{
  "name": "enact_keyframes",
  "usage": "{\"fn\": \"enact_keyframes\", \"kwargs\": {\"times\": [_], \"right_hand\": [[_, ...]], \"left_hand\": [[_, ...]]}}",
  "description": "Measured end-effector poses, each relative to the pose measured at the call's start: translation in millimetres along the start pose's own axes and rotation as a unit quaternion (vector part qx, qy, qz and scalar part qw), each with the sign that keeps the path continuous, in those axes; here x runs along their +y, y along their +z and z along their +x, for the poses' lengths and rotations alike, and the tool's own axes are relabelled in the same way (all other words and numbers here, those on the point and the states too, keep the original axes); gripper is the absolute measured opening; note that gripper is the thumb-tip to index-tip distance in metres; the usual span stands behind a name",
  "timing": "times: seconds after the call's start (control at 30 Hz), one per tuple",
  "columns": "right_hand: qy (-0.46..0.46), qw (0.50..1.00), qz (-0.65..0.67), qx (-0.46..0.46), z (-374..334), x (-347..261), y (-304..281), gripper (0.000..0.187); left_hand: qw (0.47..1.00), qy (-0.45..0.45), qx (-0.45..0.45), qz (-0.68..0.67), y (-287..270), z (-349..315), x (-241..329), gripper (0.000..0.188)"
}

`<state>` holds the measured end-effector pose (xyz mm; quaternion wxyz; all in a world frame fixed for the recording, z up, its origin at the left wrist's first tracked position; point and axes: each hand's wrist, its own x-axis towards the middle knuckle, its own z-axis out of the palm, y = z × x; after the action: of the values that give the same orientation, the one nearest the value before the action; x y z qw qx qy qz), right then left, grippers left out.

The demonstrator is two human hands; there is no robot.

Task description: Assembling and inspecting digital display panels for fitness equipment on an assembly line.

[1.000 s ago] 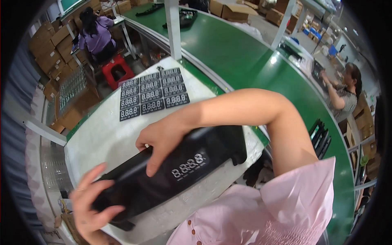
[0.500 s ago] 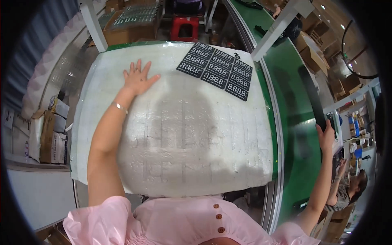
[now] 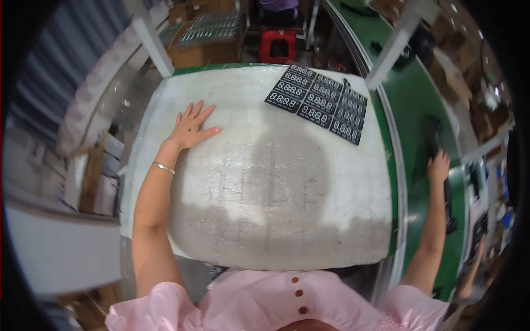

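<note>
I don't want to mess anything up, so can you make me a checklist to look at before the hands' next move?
1. Left hand holding nothing: ok. It is spread, palm down, at the white work surface.
2. Right hand letting go: cannot tell. It is over the green surface, by a dark part, but blur hides any grip.
3. Display panels grouped together: ok. They sit in rows toward the far right.
4. Sleeves away from the panels: ok. They are short and near the body.
5. Left wrist bare: not ok. It wears a bracelet.
</note>
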<state>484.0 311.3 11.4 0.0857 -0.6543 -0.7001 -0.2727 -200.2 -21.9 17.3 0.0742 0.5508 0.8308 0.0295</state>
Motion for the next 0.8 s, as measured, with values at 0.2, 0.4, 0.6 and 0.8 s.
{"fn": "enact_keyframes", "kwargs": {"times": [0.2,0.4,0.6,0.8], "right_hand": [[-0.159,0.906,0.377,-0.107,25.0,-149.3,-77.2,0.044],[-0.198,0.897,0.380,-0.105,48.6,-236.3,-42.8,0.078],[-0.179,0.913,0.309,-0.196,102.3,-290.5,-45.1,0.101],[-0.198,0.881,0.388,-0.186,128.3,-286.5,-43.5,0.063]], "left_hand": [[0.995,0.010,-0.074,-0.066,-27.4,2.9,-54.9,0.077],[0.979,0.152,0.046,-0.130,13.1,-17.6,31.0,0.067],[0.956,0.155,0.225,-0.109,32.6,-34.1,42.3,0.046],[0.954,0.160,0.227,-0.112,30.4,-30.4,50.3,0.043]]}}
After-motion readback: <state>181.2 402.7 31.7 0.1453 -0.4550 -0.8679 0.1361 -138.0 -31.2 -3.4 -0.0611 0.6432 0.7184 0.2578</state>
